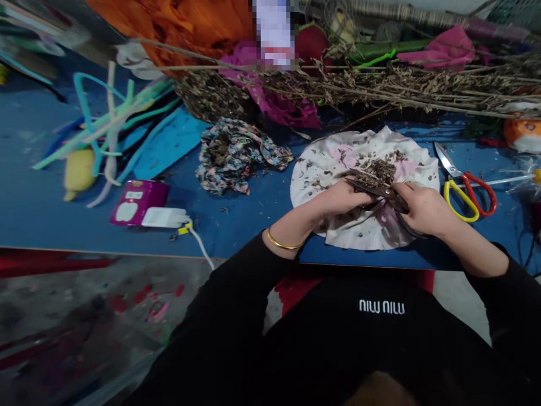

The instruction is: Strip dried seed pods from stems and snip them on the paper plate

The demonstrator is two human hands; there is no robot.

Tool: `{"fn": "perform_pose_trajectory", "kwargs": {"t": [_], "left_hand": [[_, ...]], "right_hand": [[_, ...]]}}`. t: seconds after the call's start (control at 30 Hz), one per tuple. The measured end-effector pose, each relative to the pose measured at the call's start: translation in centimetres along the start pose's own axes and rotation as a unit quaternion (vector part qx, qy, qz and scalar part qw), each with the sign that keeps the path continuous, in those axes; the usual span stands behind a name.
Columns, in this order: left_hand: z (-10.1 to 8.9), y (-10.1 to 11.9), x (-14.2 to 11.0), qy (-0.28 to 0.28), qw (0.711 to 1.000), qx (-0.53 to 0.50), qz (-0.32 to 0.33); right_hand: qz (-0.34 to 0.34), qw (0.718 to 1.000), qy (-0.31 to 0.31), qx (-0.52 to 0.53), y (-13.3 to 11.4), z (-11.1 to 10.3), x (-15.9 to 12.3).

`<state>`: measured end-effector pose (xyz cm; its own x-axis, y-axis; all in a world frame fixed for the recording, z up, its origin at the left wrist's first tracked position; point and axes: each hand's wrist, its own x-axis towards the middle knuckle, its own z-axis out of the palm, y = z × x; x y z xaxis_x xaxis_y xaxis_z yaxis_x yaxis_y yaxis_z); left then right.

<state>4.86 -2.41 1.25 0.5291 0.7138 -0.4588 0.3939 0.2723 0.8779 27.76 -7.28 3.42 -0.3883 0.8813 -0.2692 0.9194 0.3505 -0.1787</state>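
Observation:
My right hand (425, 210) is closed around the handles of dark scissors (385, 192), whose blades point left over a heap of chopped dried plant (380, 171). Close to those blades, the fingers of my left hand (343, 197) are closed on dried plant stems, partly hidden by the blades. Beneath both hands lies a round white cloth with pink patches (306, 169), scattered with brown plant bits. A second pair of scissors, with one red and one yellow handle (460, 200), rests just right of the cloth.
Long dried plant stalks (380, 90) lie across the back of the blue table (253, 231). Left of the cloth are a crumpled floral cloth (230, 155), a purple box (143, 197) with a white cable, and coloured foam strips (114, 121). Orange fabric (181, 28) is heaped behind.

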Motion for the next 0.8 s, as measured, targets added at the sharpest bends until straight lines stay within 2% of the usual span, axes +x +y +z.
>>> {"fn": "perform_pose_trajectory", "kwargs": {"t": [0.2, 0.47, 0.63, 0.8], "left_hand": [[0.17, 0.71, -0.22, -0.008, 0.999, 0.032, 0.032], [0.10, 0.75, -0.30, -0.005, 0.999, 0.036, -0.025], [0.11, 1.00, -0.51, -0.004, 0.999, 0.029, -0.022], [0.22, 1.08, -0.37, 0.000, 0.999, 0.048, -0.003]], "right_hand": [[-0.010, 0.998, 0.054, -0.011, -0.27, 0.38, 0.02], [0.000, 1.000, 0.021, 0.004, -0.03, 0.17, -0.08], [-0.001, 1.000, 0.020, -0.004, 0.03, 0.24, -0.05], [-0.003, 0.998, 0.053, -0.026, -0.35, 0.57, 0.16]]}}
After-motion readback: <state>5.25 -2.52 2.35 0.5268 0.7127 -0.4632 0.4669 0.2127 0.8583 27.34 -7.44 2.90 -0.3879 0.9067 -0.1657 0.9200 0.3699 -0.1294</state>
